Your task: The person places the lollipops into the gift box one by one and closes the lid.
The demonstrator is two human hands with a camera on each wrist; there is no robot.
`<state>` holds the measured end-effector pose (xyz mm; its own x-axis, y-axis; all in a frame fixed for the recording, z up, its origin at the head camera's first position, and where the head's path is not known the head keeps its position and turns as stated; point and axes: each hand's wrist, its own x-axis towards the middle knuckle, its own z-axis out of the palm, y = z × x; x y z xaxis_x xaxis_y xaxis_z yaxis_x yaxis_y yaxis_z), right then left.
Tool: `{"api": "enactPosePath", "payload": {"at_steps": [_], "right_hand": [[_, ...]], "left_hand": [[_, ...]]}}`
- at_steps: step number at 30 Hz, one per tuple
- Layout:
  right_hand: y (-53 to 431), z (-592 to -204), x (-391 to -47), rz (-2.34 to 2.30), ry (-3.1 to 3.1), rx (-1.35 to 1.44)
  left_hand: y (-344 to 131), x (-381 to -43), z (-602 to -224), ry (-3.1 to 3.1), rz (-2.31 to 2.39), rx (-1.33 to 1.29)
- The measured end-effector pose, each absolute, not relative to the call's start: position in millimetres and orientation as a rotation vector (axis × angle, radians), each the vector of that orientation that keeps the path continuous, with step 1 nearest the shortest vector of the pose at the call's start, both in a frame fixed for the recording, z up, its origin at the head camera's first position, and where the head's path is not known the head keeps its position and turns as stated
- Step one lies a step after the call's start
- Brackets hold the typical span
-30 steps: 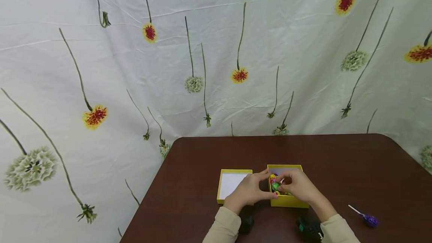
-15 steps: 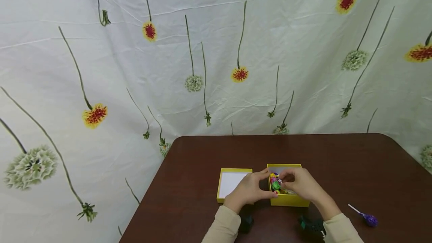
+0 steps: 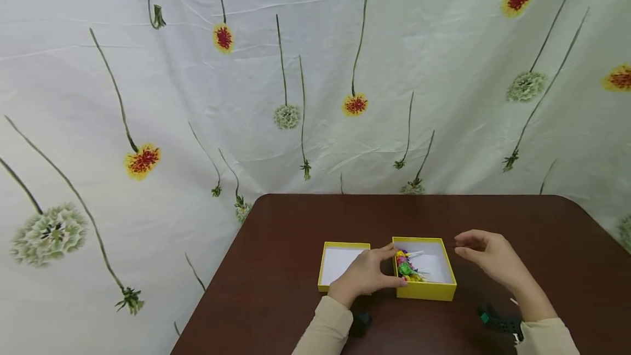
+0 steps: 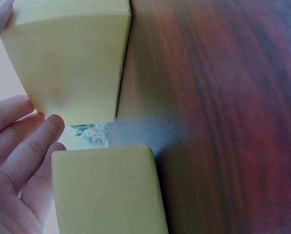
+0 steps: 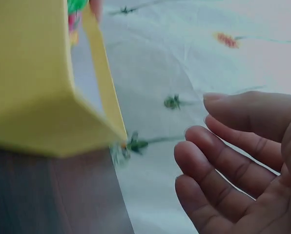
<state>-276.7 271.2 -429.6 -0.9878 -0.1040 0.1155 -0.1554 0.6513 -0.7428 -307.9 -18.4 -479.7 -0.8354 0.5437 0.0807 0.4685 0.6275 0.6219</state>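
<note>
An open yellow box [image 3: 425, 291] with a white inside stands on the table, holding several lollipops [image 3: 406, 269] in bright wrappers. They are bunched along its left wall, white sticks toward the right. My left hand [image 3: 363, 274] holds that left side, thumb at the front corner and fingers toward the back; in the left wrist view its fingertips [image 4: 55, 124] touch the box's edge. Over the table to the right of the box, my right hand [image 3: 490, 256] is raised with loosely bent fingers. The right wrist view shows nothing between its thumb and fingers.
Left of the box, partly behind my left hand, lies a shallow yellow lid [image 3: 340, 262] with its white inside up. A white stick [image 3: 514, 301] shows beside my right wrist, which hides the rest. A patterned cloth [image 3: 315, 141] hangs behind the dark wooden table [image 3: 276, 267].
My right hand has left the lollipops inside the box and moved right, past its right wall. The lollipop on the table is now mostly covered by that forearm. My left hand stays on the box.
</note>
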Motion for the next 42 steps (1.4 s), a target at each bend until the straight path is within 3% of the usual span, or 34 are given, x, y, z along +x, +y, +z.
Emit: {"api": "enactPosePath", "payload": {"at_steps": [8, 23, 42], "right_hand": [[321.1, -436.8, -263.4, 1.157, -2.893, 0.2], [396.7, -491.2, -227.5, 0.979, -3.175, 0.055], [406.5, -510.9, -218.8, 1.364, -3.152, 0.279]], "left_hand": [[-18.1, -309.8, -476.8, 2.761, 0.972, 0.851], [-15.6, -311.1, -477.1, 2.746, 0.958, 0.875], [-20.1, -307.6, -477.2, 2.728, 0.997, 0.858]]}}
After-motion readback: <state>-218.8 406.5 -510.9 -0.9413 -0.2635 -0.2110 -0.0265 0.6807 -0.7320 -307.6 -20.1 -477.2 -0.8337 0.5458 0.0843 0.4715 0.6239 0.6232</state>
